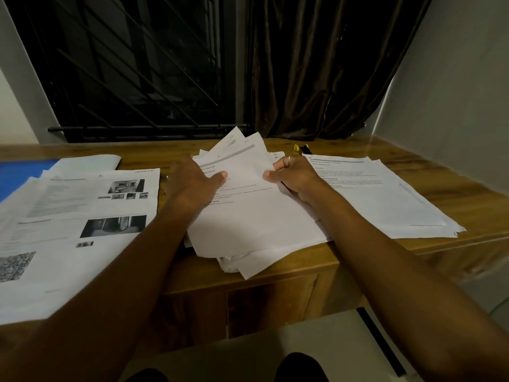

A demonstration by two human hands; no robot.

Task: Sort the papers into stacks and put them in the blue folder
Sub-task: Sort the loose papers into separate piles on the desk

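A loose pile of white papers (256,216) lies in the middle of the wooden table (454,188). My left hand (192,183) rests on the pile's left part, thumb stretched across the top sheet. My right hand (292,177) pinches the right edge of the top sheets between thumb and curled fingers. A stack of printed pages with photos (68,230) lies at the left. Another stack of text pages (385,194) lies at the right. The blue folder (16,175) shows at the far left, mostly hidden under the left stack.
A yellow marker (296,147) and a dark pen (306,148) lie at the back of the table behind my right hand. A barred window and a dark curtain stand behind the table. The middle pile overhangs the table's front edge.
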